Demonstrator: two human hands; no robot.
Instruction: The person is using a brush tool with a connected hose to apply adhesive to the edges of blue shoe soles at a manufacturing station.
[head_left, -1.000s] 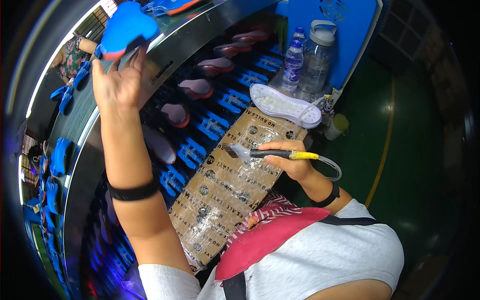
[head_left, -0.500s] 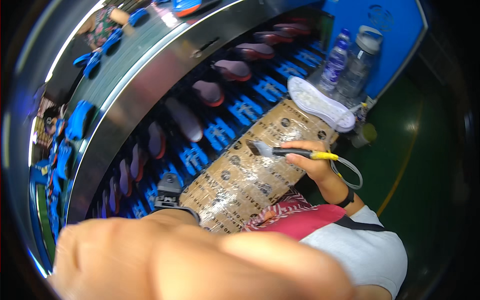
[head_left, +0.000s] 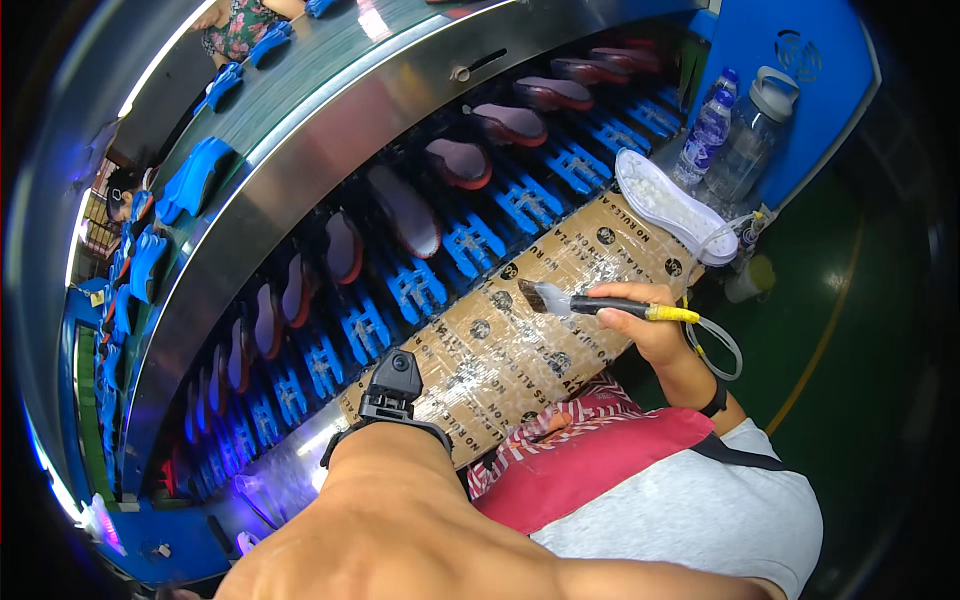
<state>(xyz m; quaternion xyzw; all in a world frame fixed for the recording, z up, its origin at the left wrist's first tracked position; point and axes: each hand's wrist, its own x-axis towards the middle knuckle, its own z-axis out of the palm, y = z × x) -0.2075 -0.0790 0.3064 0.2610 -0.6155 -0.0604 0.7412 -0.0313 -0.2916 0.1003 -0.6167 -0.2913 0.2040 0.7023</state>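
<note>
Brush (head_left: 572,304), one, clamped in right hand (head_left: 645,322), bristles over cardboard (head_left: 520,345); contact unclear. Left hand (head_left: 400,535), one, looms at bottom edge, fingers cut off, can't tell whether apart or together; wrist camera (head_left: 397,372) blocks part of cardboard's near end. White sole (head_left: 700,222), one, at far end; three bottles (head_left: 706,138) beside it, one partly hidden. Ten-plus rack soles (head_left: 460,163), leftmost too crowded to count. Floral-clothed person (head_left: 246,28) cut off at top.
</note>
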